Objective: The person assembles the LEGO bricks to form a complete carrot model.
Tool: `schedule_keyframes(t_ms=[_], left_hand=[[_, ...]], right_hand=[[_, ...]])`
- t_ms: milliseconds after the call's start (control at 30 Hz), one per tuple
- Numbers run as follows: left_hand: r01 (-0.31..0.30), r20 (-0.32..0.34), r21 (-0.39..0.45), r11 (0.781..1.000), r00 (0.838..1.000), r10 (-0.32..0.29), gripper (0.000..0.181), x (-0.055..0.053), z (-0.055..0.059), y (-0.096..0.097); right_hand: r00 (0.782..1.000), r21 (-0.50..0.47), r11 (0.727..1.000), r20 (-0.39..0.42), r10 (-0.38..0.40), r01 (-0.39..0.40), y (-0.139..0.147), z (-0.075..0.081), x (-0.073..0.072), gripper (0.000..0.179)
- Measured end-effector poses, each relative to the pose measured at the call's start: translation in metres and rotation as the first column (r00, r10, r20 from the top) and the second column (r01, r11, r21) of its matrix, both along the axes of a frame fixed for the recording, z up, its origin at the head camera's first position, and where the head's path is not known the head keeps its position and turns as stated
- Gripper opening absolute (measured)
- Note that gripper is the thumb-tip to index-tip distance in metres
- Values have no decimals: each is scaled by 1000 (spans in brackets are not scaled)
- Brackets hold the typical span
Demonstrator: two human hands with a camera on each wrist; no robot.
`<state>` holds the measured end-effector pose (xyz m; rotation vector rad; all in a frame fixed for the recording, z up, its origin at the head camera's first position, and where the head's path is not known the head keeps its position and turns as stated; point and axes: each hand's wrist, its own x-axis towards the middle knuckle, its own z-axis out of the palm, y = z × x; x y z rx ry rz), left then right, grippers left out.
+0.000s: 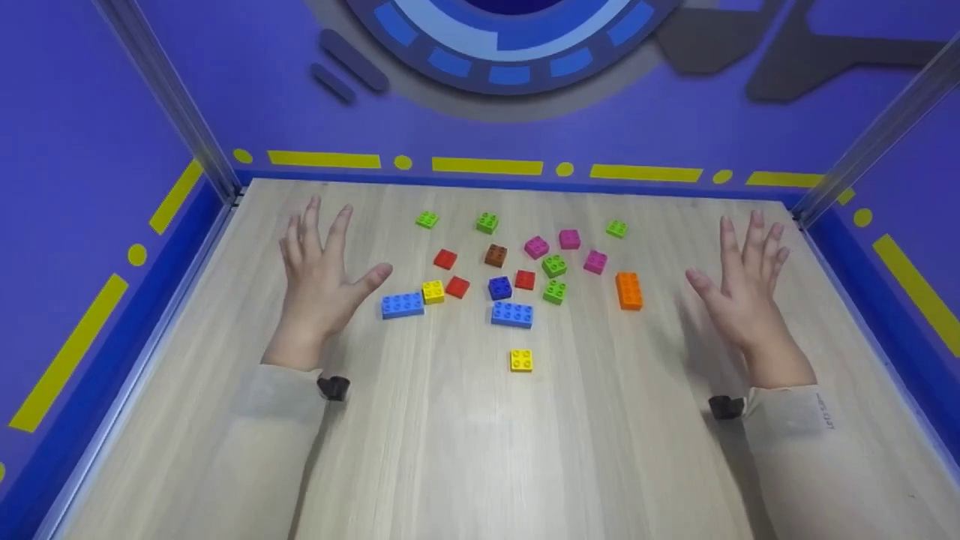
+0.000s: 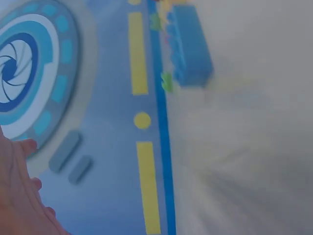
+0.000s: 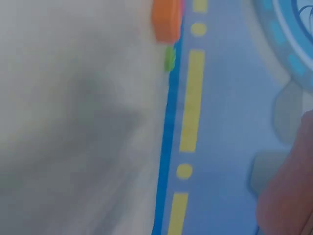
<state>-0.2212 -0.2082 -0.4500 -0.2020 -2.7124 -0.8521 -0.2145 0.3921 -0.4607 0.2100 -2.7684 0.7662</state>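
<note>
Head view: left hand (image 1: 318, 283) and right hand (image 1: 744, 298) spread, empty; right-of-middle orange block (image 1: 629, 291) looks light, hard; pinch its sides.

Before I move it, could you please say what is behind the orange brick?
A green brick and, farther left, a pink brick show; the tabletop beneath the orange brick is covered.
</note>
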Motion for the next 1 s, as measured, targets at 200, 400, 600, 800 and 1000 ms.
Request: schedule_keyframes(t_ms=[200,400,600,800,1000], left_hand=[[46,-191,140,989,981,-19,103,-2,4,25],[141,-250,266,953,965,-73,89,-1,4,52],[240,-192,374,896,965,-178,79,1,-10,94],[351,-75,440,826,932,-356,75,8,-36,129],[376,1,515,770,898,-440,70,15,-51,137]], right_hand=[[999,-124,992,-19,-32,29,-40,7,-4,90],[999,-253,967,-38,-39,28,-84,12,-9,84],[996,-402,913,-80,38,-67,-119,10,-11,75],[996,-496,865,-19,83,-82,-148,-4,-6,69],[989,-574,816,65,135,-74,-162,-24,-6,66]])
